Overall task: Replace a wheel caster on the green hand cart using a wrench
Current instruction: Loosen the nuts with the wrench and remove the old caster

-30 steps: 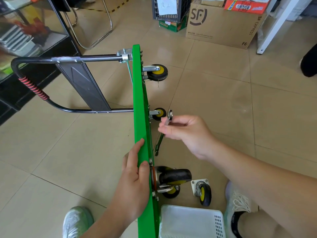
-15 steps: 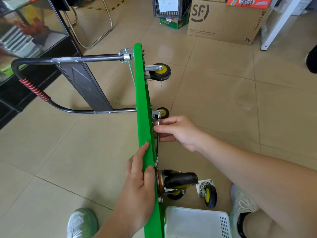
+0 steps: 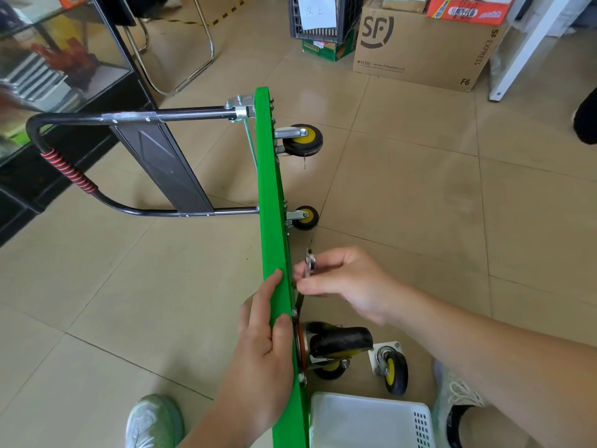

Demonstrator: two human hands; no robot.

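Here, the green hand cart stood on its edge on the tiled floor, its black handle sticking out to the left of it. The left hand gripped the cart's near edge, thumb and fingers wrapped over it. Just right of the cart, the right hand pinched a wrench between thumb and fingertips, close against the underside. Nearer, a black caster sat mounted on the cart, and a loose caster lay further right.
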